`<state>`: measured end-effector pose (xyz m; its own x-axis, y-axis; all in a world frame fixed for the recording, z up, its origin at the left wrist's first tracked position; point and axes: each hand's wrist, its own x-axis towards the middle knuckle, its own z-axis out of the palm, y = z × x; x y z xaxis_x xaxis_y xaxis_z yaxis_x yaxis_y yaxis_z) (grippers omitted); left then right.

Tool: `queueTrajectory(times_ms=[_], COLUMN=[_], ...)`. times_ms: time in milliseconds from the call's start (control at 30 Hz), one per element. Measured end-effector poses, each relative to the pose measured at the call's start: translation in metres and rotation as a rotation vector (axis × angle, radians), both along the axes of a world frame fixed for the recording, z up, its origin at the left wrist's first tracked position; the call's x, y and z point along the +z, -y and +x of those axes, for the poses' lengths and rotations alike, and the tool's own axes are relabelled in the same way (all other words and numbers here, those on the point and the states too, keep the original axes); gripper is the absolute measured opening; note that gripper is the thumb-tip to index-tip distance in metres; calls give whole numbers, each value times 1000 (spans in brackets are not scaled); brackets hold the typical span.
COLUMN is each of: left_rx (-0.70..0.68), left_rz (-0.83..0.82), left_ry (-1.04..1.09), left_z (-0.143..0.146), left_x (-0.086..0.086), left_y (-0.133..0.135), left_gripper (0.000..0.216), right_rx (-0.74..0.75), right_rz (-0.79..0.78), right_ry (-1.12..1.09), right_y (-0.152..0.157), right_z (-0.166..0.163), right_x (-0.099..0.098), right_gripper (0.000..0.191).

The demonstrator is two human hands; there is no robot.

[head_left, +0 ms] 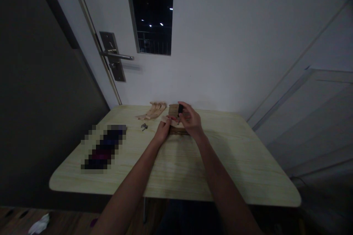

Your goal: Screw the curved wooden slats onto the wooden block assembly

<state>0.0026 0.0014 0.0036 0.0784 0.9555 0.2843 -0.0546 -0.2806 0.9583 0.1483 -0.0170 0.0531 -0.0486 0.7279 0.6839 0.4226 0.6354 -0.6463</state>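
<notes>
In the head view, my right hand (193, 120) is closed around the black handle of a small screwdriver (180, 108). It points down, its tip near a pale wooden piece (176, 124). My left hand (163, 130) pinches the left end of that piece, which lies across a brown wooden block (173, 109). My fingers hide part of the block and the point where the tip meets the wood. Left of my hands is a small pile of metal screws (144, 127). Behind it lie several curved pale wooden pieces (154, 111).
The light wood-grain table (248, 172) stands against a white door (220, 44) with a metal handle (118, 56) and a dark window (154, 14). A pixelated dark item (106, 148) lies at the table's left. On the floor, lower left, is something white and crumpled (39, 224).
</notes>
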Motion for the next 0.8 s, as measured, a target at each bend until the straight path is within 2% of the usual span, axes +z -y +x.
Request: queueTrajectory(times_ms=[167, 433, 667, 800], left_rx=[-10, 24, 1, 12], left_rz=[4, 2, -32, -40], left_ry=[10, -13, 22, 16], left_z=[0, -1, 0, 0], left_x=[1, 1, 5, 5], left_y=[1, 2, 4, 4], left_gripper=[44, 39, 39, 39], right_rx=[35, -77, 15, -6], right_rz=[-13, 51, 13, 20], right_ry=[-30, 10, -9, -28], right_y=[-3, 1, 0, -2], right_z=[0, -5, -3, -4], right_x=[-4, 0, -1, -3], right_gripper=[44, 37, 40, 41])
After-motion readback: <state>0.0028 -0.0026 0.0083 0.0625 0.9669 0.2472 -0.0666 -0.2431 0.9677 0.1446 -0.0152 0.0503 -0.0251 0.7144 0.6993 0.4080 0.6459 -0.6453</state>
